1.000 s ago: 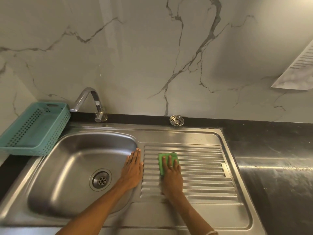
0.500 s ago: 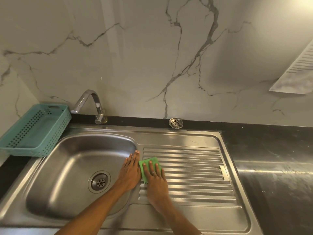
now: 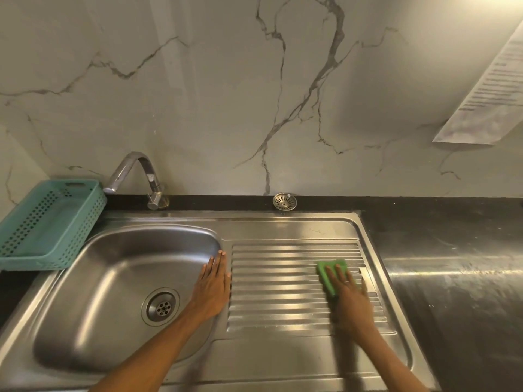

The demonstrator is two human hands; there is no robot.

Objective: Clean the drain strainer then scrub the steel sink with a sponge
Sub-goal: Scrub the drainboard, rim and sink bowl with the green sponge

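Evidently scrubbing was in hand: the right hand [image 3: 349, 299] pressed the sponge [image 3: 331, 274] flat-fingered on the drainboard [image 3: 283, 281]; the left hand [image 3: 212, 287] lay flat on the basin [image 3: 113, 278] rim. The strainer [image 3: 284, 201] sat on the ledge. The basin seemingly remained.

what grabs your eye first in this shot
The bright green sponge under the right hand stands out on the ribbed steel drainboard. Next, the left hand lies flat on the ridge beside the basin, and a teal basket sits far left.
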